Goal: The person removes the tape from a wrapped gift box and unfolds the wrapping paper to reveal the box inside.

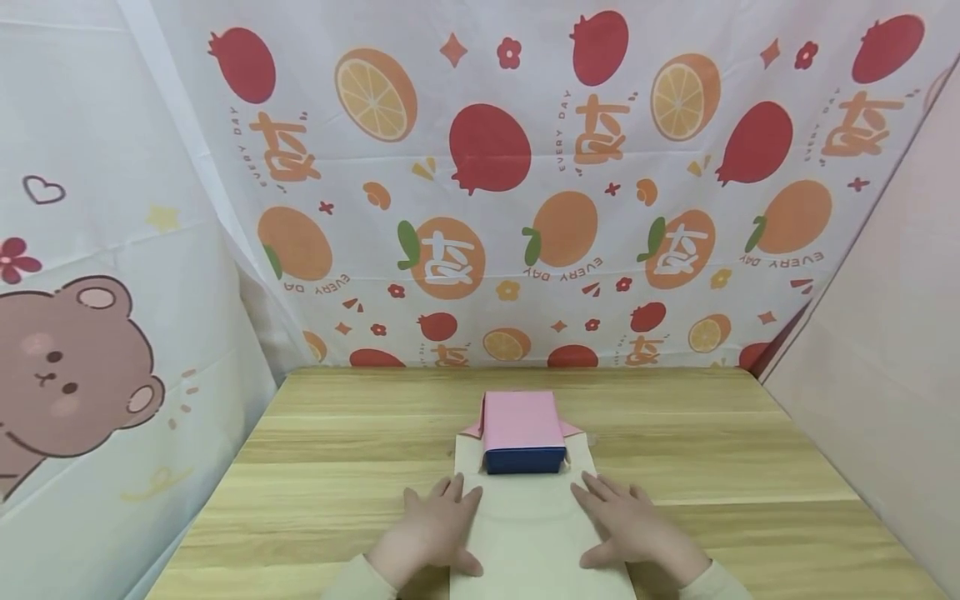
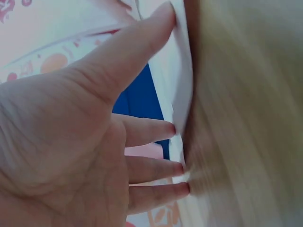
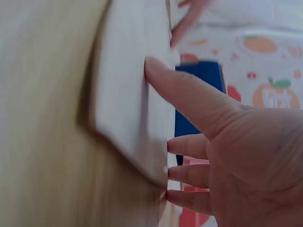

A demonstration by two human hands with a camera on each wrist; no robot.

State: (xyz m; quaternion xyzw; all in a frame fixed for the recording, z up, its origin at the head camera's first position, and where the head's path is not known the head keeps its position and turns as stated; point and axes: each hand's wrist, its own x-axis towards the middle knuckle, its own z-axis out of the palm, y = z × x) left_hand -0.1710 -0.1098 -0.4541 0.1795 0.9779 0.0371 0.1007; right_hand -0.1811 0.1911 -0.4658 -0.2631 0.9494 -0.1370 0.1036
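A dark blue box [image 1: 525, 462] sits toward the far end of a long cream paper sheet [image 1: 538, 533]. The sheet's pink side [image 1: 522, 419] covers the box's top, and pink corners stick out beside it. My left hand [image 1: 433, 532] touches the sheet's left edge with fingers spread. On the opposite edge my right hand [image 1: 633, 527] lies likewise, its thumb over the cream side. In the left wrist view, straight fingertips meet the paper's edge [image 2: 183, 61]. A raised, bent end of the paper [image 3: 125, 85] shows near my right thumb in the right wrist view.
The wood-grain table [image 1: 360, 454] extends on both sides of the paper. Behind it hangs a fruit-print curtain [image 1: 525, 217]; a bear-print cloth [image 1: 202, 317] borders the left and a plain pale cloth [image 1: 885, 333] the right.
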